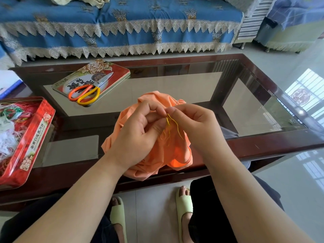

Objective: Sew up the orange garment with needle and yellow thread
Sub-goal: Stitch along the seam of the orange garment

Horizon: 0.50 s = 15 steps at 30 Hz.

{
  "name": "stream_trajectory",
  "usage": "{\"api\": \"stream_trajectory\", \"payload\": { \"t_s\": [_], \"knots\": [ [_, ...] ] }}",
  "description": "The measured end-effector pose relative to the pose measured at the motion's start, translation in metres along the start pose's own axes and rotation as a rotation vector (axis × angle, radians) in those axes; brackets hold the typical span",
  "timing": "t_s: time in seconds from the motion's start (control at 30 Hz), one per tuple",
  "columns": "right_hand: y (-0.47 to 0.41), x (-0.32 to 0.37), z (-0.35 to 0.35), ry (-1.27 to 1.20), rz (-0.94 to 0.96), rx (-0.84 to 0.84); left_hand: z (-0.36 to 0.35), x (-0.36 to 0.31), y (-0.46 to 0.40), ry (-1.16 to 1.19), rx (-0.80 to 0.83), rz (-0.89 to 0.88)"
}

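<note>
Head view, garment [150, 155]: bunched at frame centre, on the table's [263, 146] near edge.
Left hand [140, 130]: curled, gripping the cloth.
Right hand [194, 123]: pinching yellow thread [169, 121].
Needle: too small to tell.
Progress: sewing seemingly underway; finished seam not visible.
Scissors [85, 93]: upper left.

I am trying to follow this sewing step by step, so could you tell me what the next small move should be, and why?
Probably the right hand should draw the yellow thread up and away to take up slack. Both hands pinch together at one spot on the orange garment, which the left hand holds bunched, and loose thread hangs in loops below the fingers. The needle itself is too small to make out clearly.
</note>
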State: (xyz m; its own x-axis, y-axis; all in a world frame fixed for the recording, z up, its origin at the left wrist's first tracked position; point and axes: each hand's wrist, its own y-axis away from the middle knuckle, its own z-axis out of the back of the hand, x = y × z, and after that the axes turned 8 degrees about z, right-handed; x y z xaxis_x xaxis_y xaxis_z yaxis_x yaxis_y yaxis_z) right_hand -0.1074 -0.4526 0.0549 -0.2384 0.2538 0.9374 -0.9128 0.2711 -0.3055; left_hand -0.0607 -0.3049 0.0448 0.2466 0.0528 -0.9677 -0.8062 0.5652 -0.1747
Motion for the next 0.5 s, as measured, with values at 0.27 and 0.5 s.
{"api": "stream_trajectory", "payload": {
  "t_s": [0.27,0.5],
  "knots": [
    [-0.017,0.015,0.001,0.221,0.161,0.014,0.003,0.000,-0.005,0.335,0.087,0.311],
    [-0.058,0.053,0.003,-0.206,-0.049,0.076,0.007,0.003,-0.003,0.356,0.126,0.399]
  ]
}}
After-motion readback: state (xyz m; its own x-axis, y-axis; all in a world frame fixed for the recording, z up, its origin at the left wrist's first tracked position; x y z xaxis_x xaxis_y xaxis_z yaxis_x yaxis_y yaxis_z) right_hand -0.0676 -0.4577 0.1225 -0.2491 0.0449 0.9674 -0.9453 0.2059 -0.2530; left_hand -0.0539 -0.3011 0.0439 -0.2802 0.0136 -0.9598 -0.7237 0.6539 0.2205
